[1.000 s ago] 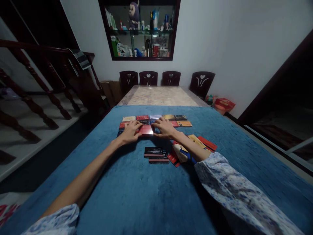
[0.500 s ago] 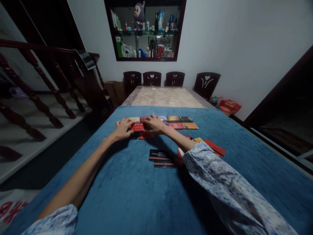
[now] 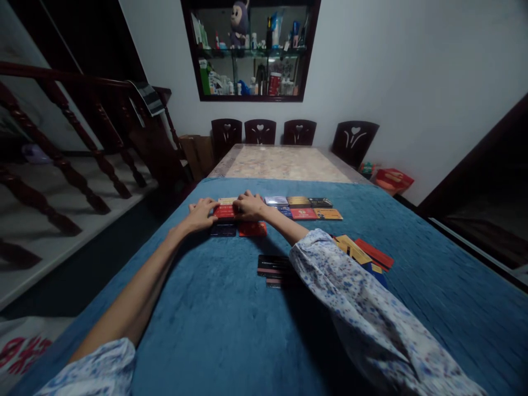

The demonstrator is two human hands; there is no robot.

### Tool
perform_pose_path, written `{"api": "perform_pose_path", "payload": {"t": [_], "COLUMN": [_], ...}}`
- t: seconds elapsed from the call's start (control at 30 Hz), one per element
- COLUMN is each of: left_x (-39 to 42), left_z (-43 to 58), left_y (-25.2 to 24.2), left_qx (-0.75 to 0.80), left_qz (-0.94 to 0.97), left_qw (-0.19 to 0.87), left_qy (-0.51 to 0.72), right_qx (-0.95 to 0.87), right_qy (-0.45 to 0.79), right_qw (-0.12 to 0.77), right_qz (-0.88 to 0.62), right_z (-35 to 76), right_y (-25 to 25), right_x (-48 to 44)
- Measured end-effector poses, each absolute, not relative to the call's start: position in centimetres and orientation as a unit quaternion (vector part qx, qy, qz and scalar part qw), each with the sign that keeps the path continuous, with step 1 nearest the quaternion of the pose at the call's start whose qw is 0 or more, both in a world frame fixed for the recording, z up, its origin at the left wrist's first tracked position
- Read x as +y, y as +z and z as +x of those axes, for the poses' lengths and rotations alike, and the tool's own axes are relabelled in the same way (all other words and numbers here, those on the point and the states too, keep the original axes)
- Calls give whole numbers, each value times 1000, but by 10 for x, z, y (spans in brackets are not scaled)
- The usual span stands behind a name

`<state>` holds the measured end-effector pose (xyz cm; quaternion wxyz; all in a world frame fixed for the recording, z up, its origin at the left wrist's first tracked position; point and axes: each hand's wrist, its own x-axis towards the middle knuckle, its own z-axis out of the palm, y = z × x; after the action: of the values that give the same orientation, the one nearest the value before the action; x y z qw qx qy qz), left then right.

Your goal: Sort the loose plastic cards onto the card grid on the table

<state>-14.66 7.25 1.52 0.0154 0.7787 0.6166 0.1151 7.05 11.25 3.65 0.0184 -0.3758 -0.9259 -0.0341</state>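
Observation:
Coloured cards lie in rows on a blue cloth (image 3: 231, 330). My left hand (image 3: 201, 214) rests flat on the left end of the rows, fingers stretched out, touching a red card (image 3: 225, 212). My right hand (image 3: 248, 205) lies beside it, fingers curled down on the same red card and the row behind. Below them sit a dark blue card (image 3: 223, 230) and another red card (image 3: 252, 229). Further cards (image 3: 307, 207) run to the right in two rows.
A small stack of black cards (image 3: 273, 265) lies nearer me, and a loose heap of red and yellow cards (image 3: 363, 253) to the right. Bare marble tabletop (image 3: 284, 162), dark chairs (image 3: 259, 131), a wall shelf (image 3: 251, 49) behind. Stair railing (image 3: 74, 137) at left.
Both hands have slid left along the rows. The red card that lay between them now rests uncovered in the front row, and they press on a red card one row back.

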Motion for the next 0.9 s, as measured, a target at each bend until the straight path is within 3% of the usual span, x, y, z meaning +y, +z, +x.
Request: {"api": "perform_pose_path", "payload": {"t": [0.9], "left_x": [81], "left_z": [-151], "left_y": [3], "left_qx": [625], "left_qz": [775], "left_qw": [39], "left_qy": [83], "right_qx": [-928], "right_qy": [-2], "right_qw": [-9], "right_qz": [-372], "right_z": [64], "right_y": [37], "right_x": [116]}}
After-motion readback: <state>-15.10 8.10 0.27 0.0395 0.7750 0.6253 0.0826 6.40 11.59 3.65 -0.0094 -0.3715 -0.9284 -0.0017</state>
